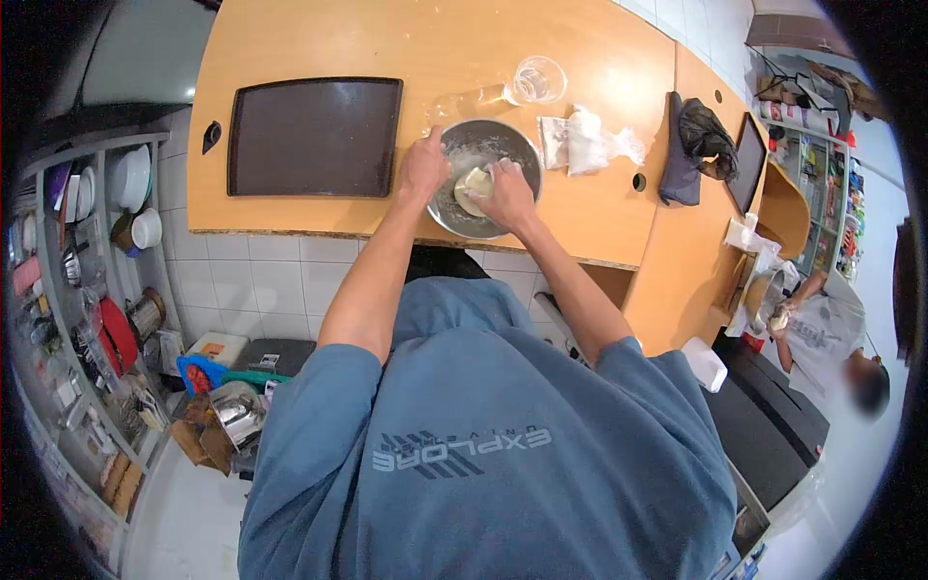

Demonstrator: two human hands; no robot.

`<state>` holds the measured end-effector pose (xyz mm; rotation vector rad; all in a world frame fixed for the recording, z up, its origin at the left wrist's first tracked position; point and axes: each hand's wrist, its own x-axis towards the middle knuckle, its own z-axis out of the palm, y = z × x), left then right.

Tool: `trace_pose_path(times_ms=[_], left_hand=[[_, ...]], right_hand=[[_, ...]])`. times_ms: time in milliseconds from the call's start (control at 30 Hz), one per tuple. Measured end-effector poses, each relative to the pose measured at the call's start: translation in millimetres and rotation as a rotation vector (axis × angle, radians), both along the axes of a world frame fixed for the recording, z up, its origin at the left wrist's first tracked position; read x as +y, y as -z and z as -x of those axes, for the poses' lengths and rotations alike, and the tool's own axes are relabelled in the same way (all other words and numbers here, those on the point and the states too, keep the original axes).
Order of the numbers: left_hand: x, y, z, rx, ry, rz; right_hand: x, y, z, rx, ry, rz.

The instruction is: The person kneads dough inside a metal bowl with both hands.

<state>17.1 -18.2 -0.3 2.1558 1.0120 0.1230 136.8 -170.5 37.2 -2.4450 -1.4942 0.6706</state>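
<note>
A metal mixing bowl (519,145) stands at the near edge of the wooden table, its inner wall smeared with flour. Inside it lies a pale lump of dough (468,193). My left hand (425,166) grips the bowl's left rim, fingers closed over the edge. Reaching into the bowl from the right, my right hand (508,196) has its fingers curled on the dough. Just beyond the bowl is a clear plastic cup (539,80). Bags of white powder (586,142) lie to the right of the bowl.
A dark baking tray (314,137) lies left on the table (435,39). Farther right are a dark cloth case (681,155), a black plastic bag (709,138) and another tray (747,164). Another person (822,324) holds something pale at far right. Loaded shelves (97,242) stand left.
</note>
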Motion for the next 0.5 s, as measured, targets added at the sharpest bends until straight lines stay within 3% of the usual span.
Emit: trace_pose_path(times_ms=[33, 233, 333, 500], left_hand=[[0, -1, 0, 0.008, 0.005, 0.001], [2, -1, -3, 0.031, 0.020, 0.021], [3, -4, -2, 0.011, 0.028, 0.024], [3, -9, -3, 0.017, 0.014, 0.045]], right_hand=[[-3, 7, 4, -0.081, -0.028, -0.085], [10, -6, 31, 0.430, 0.283, 0.138], [9, 1, 44, 0.196, 0.137, -0.022], [14, -3, 67, 0.023, 0.219, 0.061]])
